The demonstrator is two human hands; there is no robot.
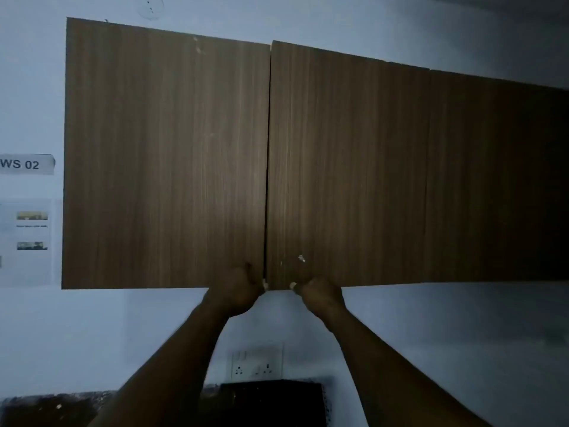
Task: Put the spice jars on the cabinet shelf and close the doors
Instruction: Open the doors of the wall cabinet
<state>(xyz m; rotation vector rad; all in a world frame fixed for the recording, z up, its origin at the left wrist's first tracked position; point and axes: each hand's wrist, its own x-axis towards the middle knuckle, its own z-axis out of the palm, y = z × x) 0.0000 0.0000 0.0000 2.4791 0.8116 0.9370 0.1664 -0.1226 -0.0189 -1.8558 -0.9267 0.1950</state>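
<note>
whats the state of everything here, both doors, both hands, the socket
left brown wood-grain cabinet door: nearly shut, thin dark gap at the seam
right brown wood-grain cabinet door: nearly shut, top edge slightly out of line
left hand: grips the left door's bottom corner
right hand: grips the right door's bottom edge
white wall socket: nothing plugged in, switches too dim to tell

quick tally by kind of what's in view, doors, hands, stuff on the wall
doors: 3 (left door, middle door, right door)
hands: 2 (left hand grips the left door's bottom edge, right hand the middle door's)
wall papers: 2 (WS 02 label, printed sheet)
socket plate: 1
total: 8
</note>
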